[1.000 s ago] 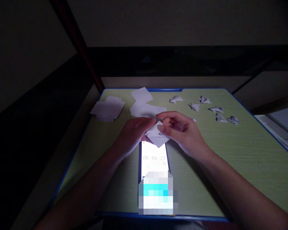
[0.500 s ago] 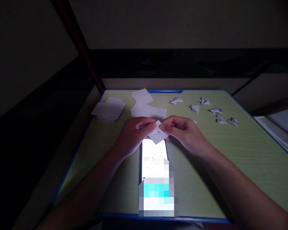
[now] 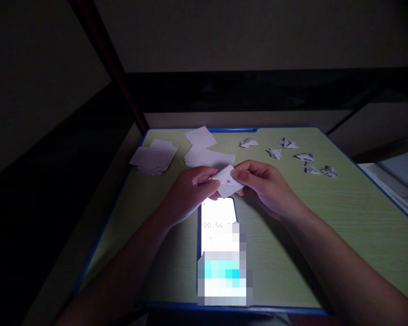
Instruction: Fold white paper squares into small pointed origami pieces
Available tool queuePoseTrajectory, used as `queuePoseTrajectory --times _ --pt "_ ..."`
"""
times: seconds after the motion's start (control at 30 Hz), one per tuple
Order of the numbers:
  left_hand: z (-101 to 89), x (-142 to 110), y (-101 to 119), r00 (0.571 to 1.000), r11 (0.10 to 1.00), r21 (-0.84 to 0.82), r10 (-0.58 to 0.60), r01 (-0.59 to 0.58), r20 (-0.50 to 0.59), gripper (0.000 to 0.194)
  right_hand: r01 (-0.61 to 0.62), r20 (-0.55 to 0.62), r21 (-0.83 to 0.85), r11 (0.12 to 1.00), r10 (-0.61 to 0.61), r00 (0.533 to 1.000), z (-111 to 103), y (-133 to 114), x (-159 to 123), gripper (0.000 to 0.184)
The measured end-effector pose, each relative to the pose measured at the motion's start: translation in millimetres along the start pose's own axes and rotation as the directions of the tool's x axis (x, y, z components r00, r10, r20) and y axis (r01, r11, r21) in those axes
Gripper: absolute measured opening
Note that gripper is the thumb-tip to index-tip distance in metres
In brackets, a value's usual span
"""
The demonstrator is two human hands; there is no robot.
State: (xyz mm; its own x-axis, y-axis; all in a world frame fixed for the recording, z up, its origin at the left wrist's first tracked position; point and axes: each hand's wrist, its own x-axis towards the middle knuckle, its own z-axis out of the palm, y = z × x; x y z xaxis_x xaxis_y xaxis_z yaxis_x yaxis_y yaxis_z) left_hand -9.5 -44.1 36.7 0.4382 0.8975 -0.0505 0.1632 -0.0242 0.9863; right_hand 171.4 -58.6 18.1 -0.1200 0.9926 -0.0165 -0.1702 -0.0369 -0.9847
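Observation:
A small piece of folded white paper is held up between my two hands, above the top end of a lit phone. My left hand pinches its left corner between thumb and fingers. On the other side, my right hand grips the right edge, its thumb lying on the front face. A crease crosses the paper, with a small dark spot near its middle. The fingers behind the paper are mostly hidden. Beneath lies the phone, its bright screen showing running digits; its lower part is pixelated.
A stack of paper squares lies at the table's back left, with more loose sheets beside it. Several small folded paper pieces sit at the back right. The greenish table has a blue rim. White papers lie beyond its right edge.
The folded paper has tilted, its top corner shifting up and to the right. My right hand has risen slightly, while the left thumb has moved down to the paper's left corner.

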Motion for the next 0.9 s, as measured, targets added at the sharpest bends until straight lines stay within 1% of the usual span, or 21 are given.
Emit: queuePoseTrajectory --times 0.17,0.27,0.4,0.53,0.7,0.9 --pt "1.4 0.7 -0.7 0.999 0.999 0.016 0.03 -0.03 -0.018 0.023 0.018 0.027 -0.015 1.0 -0.017 0.999 -0.8 2.2 0.0 0.019" --pt "2.1 1.3 -2.3 0.998 0.998 0.031 0.051 -0.051 -0.019 0.026 0.027 0.04 -0.033 0.999 -0.026 0.999 -1.6 3.0 0.4 0.017" --pt "3.6 2.4 -5.4 0.995 0.997 0.023 0.081 -0.079 -0.06 0.023 0.023 0.033 -0.026 0.999 -0.022 0.999 -1.3 4.0 0.3 0.017" --pt "5.5 2.7 -6.6 0.993 0.997 0.004 0.075 -0.075 -0.088 0.021 0.007 0.039 -0.004 1.0 -0.007 0.999 0.3 4.1 -0.4 0.018" --pt "5.6 2.2 -7.1 0.996 0.997 -0.008 0.075 -0.076 -0.055 0.02 -0.001 0.031 0.024 1.0 0.001 1.0 2.0 2.3 -1.2 0.02" --pt "3.6 3.2 -9.2 0.994 0.995 -0.027 0.099 -0.1 -0.038 0.018 0.0 0.034 0.02 1.0 -0.001 0.999 2.0 1.9 -1.2 0.018"
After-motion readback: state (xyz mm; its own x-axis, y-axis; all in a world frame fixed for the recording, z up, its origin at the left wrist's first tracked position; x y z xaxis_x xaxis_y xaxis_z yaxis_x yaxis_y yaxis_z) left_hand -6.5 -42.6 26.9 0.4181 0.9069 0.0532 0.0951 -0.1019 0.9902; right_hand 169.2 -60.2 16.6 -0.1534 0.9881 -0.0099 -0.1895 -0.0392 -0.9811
